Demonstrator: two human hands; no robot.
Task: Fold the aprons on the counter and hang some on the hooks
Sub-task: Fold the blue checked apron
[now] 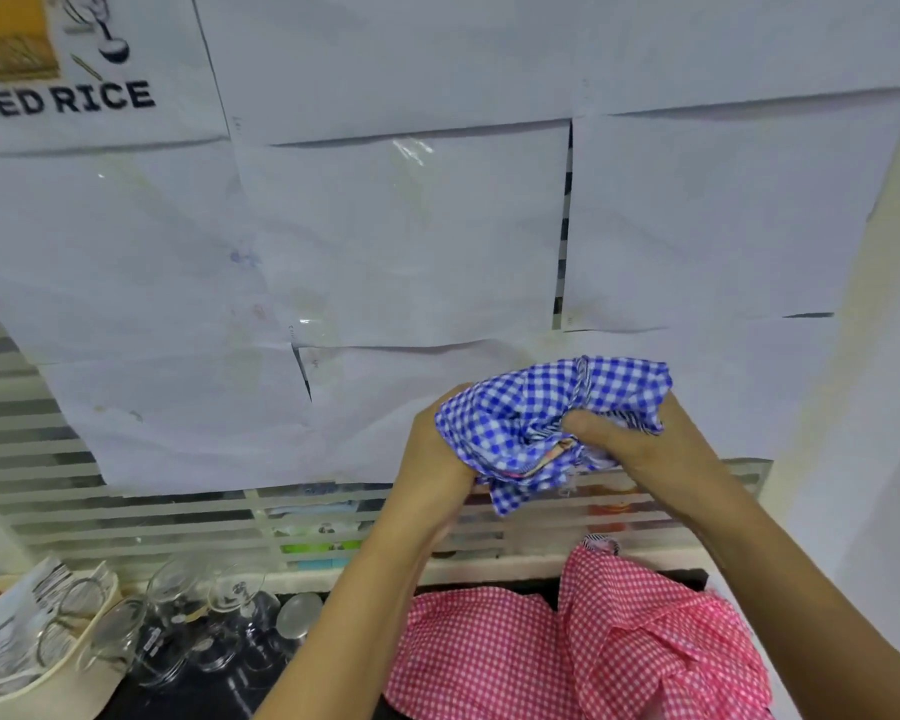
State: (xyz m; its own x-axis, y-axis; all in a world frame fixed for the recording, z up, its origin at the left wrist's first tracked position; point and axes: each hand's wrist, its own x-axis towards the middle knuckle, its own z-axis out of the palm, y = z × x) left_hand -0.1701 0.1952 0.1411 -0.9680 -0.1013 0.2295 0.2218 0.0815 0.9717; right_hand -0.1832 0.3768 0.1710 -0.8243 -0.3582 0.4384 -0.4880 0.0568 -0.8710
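Main risk from my end: the blue apron (531, 407) was a bunched wad w/ no clean edge or corner showing, so any fold started from that grip would likely come out crooked. A loose tail hung off its lower side and could slip free or drag. If the wad dropped it would probably land on the pink apron (567, 641) and tangle w/ it, or, w/ a swing, go toward the glasses (204, 626) standing left of the pink apron on the dark tabletop (219, 693). No hooks in view, so I couldn't judge the hang step. The blue apron was held up above the pink apron, clear of it, in front of the papered wall. Left hand (432, 454) gripped its left end, cloth draped over that hand's fingers, which I couldn't see. Right hand (640, 444) clamped the right end, its fingers (593, 423) curled into the folds, thumb pressed in mid-bundle. The pink apron lay rumpled, not yet folded.
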